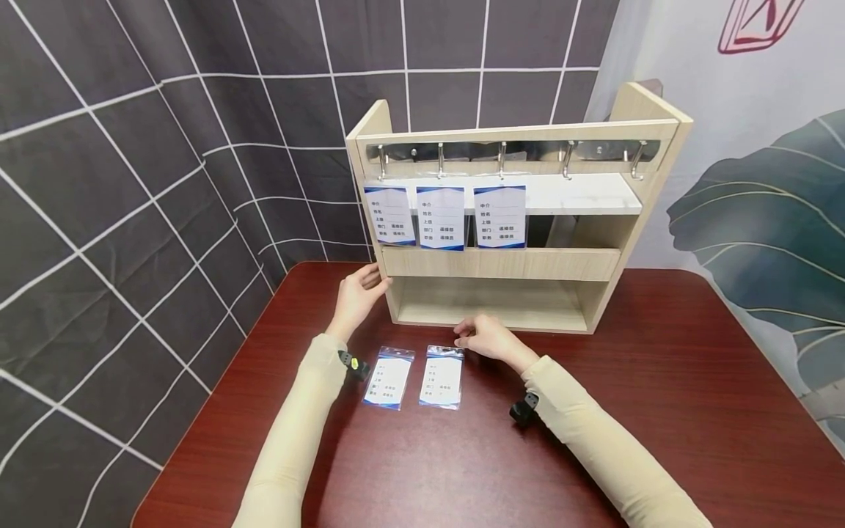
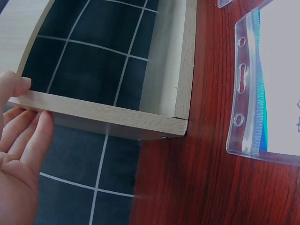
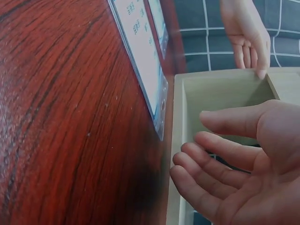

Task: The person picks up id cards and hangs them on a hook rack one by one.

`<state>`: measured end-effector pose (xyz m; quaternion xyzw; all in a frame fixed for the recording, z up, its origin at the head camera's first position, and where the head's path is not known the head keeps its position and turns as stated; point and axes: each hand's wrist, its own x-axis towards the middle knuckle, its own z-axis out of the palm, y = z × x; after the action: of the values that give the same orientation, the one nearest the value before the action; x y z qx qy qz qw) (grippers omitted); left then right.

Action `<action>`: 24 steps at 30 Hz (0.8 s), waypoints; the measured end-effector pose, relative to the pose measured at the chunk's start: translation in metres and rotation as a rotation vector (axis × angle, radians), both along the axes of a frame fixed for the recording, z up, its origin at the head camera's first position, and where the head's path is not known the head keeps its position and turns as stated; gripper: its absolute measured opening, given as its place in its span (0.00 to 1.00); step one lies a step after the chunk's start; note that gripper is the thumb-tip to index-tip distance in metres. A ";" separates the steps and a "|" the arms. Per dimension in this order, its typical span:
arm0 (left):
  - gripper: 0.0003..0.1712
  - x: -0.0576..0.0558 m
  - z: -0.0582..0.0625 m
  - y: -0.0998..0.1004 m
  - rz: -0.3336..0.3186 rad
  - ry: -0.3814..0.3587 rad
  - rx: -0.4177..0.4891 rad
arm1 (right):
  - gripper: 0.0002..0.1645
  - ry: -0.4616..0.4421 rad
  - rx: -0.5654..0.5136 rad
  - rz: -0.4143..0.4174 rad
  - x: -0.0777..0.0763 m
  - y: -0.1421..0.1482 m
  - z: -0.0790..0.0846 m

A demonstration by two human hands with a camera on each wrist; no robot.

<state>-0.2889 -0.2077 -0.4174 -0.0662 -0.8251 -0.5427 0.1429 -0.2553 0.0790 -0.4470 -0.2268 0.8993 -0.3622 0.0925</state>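
Standing on a reddish table [image 1: 422, 469] before a gridded curtain [image 1: 290, 44], the shelf [image 1: 554, 265] is pinched by the left hand [image 1: 356, 299]; the right hand [image 1: 491, 339], thumb and fingers apart, hovers near two table-laid badges [image 1: 441, 381]

Shelf unit [image 1: 502, 265]: pale beige with fine wood grain; its hook rail [image 1: 462, 150] was silver. ID badges on the unit [image 1: 441, 218] and in front of it [image 1: 441, 381] were white, blue-edged. The tabletop [image 1: 667, 381] beneath it was red-brown with dark streaks; the curtain [image 1: 455, 40] behind, charcoal with a white grid; the leaf motif [image 1: 759, 235] to its right, blue-green with gold veins.
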 end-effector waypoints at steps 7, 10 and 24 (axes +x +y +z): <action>0.28 0.000 0.000 0.000 -0.005 -0.002 -0.003 | 0.16 -0.016 0.015 0.009 -0.002 0.002 -0.002; 0.28 -0.001 0.000 0.000 -0.001 0.001 -0.012 | 0.17 -0.022 0.000 0.019 -0.002 0.003 -0.003; 0.28 -0.001 -0.002 -0.001 0.001 -0.001 -0.002 | 0.23 -0.039 0.064 0.028 -0.004 0.001 -0.007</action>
<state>-0.2898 -0.2088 -0.4198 -0.0658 -0.8257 -0.5419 0.1425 -0.2593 0.0802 -0.4537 -0.2293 0.9052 -0.3364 0.1220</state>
